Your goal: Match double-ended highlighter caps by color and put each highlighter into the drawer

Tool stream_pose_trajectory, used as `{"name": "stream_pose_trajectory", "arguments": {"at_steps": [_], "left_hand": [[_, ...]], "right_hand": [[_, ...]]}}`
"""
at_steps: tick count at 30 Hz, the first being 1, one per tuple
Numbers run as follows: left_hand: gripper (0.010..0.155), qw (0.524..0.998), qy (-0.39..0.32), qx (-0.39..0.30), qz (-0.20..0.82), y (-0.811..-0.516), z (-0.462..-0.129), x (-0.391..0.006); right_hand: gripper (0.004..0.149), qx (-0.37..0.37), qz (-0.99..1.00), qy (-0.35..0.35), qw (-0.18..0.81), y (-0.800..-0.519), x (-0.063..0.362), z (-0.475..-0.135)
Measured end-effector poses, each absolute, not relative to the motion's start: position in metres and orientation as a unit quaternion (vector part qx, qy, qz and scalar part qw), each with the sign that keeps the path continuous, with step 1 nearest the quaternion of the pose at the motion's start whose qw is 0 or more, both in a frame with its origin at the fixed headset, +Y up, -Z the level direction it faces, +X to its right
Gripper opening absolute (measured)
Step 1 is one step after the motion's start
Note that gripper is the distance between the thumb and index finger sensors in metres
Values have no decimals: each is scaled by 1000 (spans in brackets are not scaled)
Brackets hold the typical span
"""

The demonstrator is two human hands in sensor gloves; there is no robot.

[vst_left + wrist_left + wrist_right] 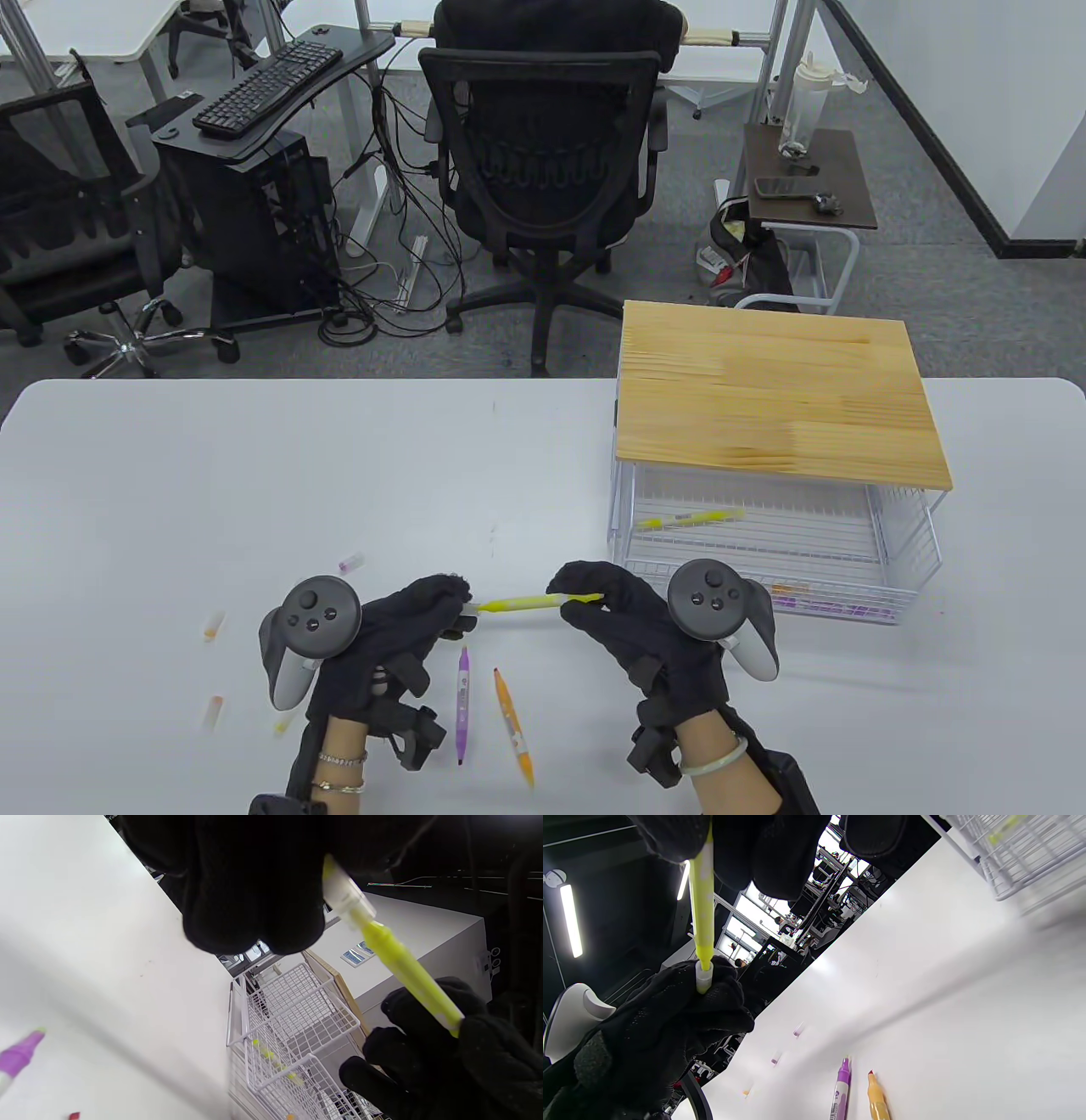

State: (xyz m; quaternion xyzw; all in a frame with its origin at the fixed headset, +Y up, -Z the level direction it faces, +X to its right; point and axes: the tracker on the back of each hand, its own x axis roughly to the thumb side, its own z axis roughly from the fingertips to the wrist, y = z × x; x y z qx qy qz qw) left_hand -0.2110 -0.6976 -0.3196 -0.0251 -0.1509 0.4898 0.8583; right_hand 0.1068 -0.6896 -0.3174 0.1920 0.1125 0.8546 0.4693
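You held the yellow highlighter (526, 603) level just above the counter (254, 475), at about 6 o'clock on it, stretched between both hands. Your left hand (407, 628) had its fingers (254, 899) curled around the clear cap (345, 897) at the highlighter's left end, and your right hand (628, 620) pinched the other end. I judged you were seating that cap, so the capping step was nearly done. The next move would call for a firm push along the barrel, then a carry to 3 o'clock and into the wire drawer (848, 586), which stood pulled out under the wooden top (772, 390). One yellow highlighter (691, 519) already lay inside it.

Just below your hands, at 6 o'clock, a purple highlighter (462, 692) and an orange highlighter (513, 722) lay side by side, uncapped at the near ends as far as I could tell. Loose caps lay scattered at 8 o'clock: a purple cap (351, 561) and two orange caps (213, 626). Nothing stood between your hands and the drawer.
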Motion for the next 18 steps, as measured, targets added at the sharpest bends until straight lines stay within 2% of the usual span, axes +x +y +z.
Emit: {"name": "stream_pose_trajectory", "arguments": {"at_steps": [6, 13, 18], "left_hand": [[53, 844, -203, -61, 494, -695, -318, -201], [49, 867, -209, -24, 452, -690, -315, -197], [49, 865, -216, -36, 452, -693, -317, -196]], "right_hand": [[45, 190, 855, 110, 470, -689, 107, -317], [45, 173, 889, 69, 418, -685, 107, -314], [45, 171, 903, 54, 391, -684, 106, -312]]}}
